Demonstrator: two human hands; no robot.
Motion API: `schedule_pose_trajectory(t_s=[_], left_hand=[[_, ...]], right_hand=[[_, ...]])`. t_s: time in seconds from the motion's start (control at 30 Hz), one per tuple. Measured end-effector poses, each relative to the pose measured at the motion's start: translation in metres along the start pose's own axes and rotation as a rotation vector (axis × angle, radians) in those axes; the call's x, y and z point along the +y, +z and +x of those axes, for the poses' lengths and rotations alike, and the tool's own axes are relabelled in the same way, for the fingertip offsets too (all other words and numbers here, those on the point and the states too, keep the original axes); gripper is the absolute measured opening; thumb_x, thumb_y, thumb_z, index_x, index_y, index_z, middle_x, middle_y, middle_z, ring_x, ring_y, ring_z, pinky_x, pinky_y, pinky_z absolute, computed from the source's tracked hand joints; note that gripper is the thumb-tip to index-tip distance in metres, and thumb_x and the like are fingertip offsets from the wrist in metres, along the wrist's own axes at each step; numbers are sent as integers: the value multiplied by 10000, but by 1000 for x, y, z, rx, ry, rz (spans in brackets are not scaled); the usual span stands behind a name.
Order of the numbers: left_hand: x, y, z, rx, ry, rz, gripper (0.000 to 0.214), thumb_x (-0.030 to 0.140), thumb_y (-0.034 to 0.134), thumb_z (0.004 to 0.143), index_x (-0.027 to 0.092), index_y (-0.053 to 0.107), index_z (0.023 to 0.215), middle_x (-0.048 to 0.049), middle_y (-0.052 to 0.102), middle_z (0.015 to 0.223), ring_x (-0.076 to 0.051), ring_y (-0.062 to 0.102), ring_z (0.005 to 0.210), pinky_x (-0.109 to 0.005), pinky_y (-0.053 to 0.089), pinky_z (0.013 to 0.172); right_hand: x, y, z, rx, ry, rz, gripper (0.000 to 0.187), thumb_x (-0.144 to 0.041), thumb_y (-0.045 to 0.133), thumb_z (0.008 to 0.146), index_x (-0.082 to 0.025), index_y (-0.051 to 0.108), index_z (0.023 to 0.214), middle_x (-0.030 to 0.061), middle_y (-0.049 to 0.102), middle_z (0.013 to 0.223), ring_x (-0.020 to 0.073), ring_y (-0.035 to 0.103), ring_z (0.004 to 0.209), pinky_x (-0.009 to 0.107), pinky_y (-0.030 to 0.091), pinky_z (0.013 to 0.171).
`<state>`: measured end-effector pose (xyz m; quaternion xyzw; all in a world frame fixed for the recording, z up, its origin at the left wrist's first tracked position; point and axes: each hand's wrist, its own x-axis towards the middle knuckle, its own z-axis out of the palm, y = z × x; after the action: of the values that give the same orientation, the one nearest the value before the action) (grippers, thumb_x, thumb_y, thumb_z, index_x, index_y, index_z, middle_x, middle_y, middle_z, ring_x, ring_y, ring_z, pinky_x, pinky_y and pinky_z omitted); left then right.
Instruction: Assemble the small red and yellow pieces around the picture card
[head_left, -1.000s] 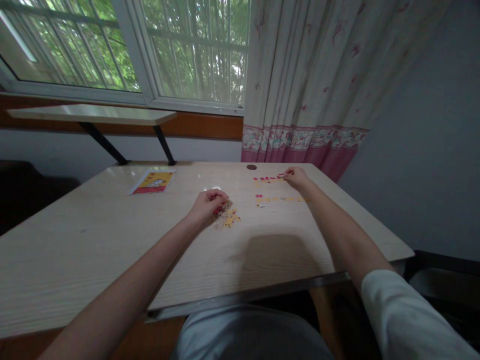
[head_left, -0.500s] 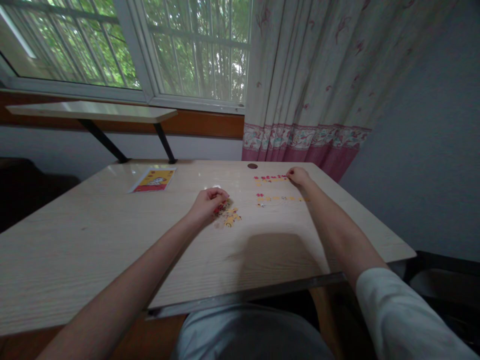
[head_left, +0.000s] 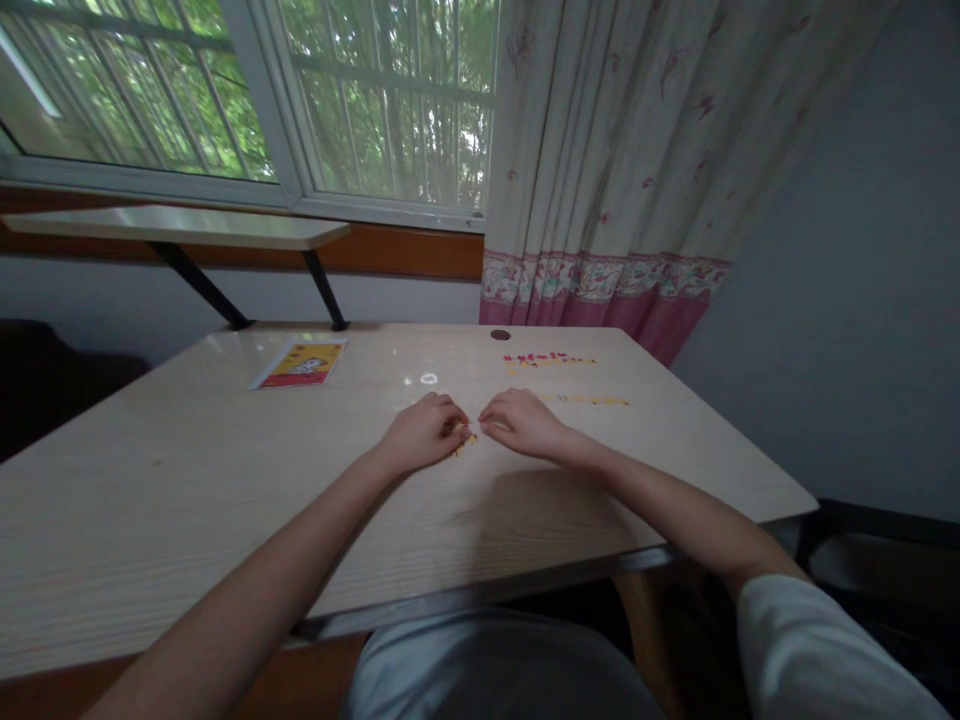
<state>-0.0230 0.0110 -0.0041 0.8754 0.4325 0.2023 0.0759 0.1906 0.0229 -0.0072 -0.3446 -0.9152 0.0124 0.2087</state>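
Over a small pile of jigsaw puzzle pieces [head_left: 459, 449], my left hand [head_left: 421, 434] is closed in a pinch. A tiny piece seems to show at its fingertips; the hand hides most of the pile. Just to the right, my right hand [head_left: 525, 424] faces it with curled fingers, the tips close together but not touching the left hand. What the right fingertips hold, if anything, is too small to make out. Beyond the right hand lie a row of red and yellow pieces [head_left: 551, 359] and a nearer row of yellow pieces [head_left: 592, 401], partly covered by that hand.
A yellow and red picture sheet [head_left: 304, 364] lies at the back left of the pale wooden table [head_left: 187, 520]. Behind it a raised shelf [head_left: 180, 226] stands on black legs. A round cable hole [head_left: 500, 335] is near the back edge, before the curtain [head_left: 592, 200].
My right hand has left the end of the far red row and come back left and nearer, beside my left hand. The left hand has shifted slightly nearer over the pile.
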Motion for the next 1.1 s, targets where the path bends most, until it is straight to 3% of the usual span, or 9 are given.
schedule_pose_trajectory(t_s=[0.13,0.3,0.5,0.7,0.8,0.93,1.1], left_hand=[[-1,-1,-1,-34,46,29,238,325,548,811,181,703,918,-97,637,901,-246,559,914,-335,445,797],[-3,-2,0,-34,69,17,208,329,548,816,188,696,852,-89,629,867,-245,554,902,-335,441,783],[-2,0,2,29,57,-186,135,289,601,764,191,694,771,-69,641,804,-219,562,839,-313,430,763],[3,5,5,109,-270,-776,228,388,670,702,163,689,737,-28,622,616,-138,522,540,-244,381,516],[7,7,7,156,-381,-1010,273,393,744,613,143,677,701,-25,614,580,-123,519,501,-239,377,497],[10,9,9,183,-443,-1156,305,373,793,547,133,671,689,-41,639,597,-133,555,517,-250,410,514],[13,7,9,194,-455,-1179,336,384,820,500,135,674,672,-54,655,607,-145,570,526,-256,424,508]], right_hand=[[-12,11,-3,-47,45,36,218,-325,590,864,-185,705,986,64,695,958,194,596,927,328,394,842],[-16,17,-4,-14,107,78,188,-317,597,858,-185,708,934,55,692,940,187,589,926,324,395,853],[-16,22,-5,46,119,109,105,-269,617,836,-187,683,842,41,687,891,173,588,878,311,396,831],[-13,14,-6,243,142,203,110,-261,576,869,-190,646,822,24,682,820,148,592,798,287,398,791],[-12,9,-8,306,117,196,134,-292,564,881,-199,644,827,27,689,838,159,597,830,297,387,792],[-13,4,-10,332,69,113,155,-335,560,886,-213,654,870,37,702,877,171,599,860,316,364,796],[-11,-1,-11,346,34,15,187,-340,535,905,-209,665,877,37,700,869,168,587,843,322,337,771]])
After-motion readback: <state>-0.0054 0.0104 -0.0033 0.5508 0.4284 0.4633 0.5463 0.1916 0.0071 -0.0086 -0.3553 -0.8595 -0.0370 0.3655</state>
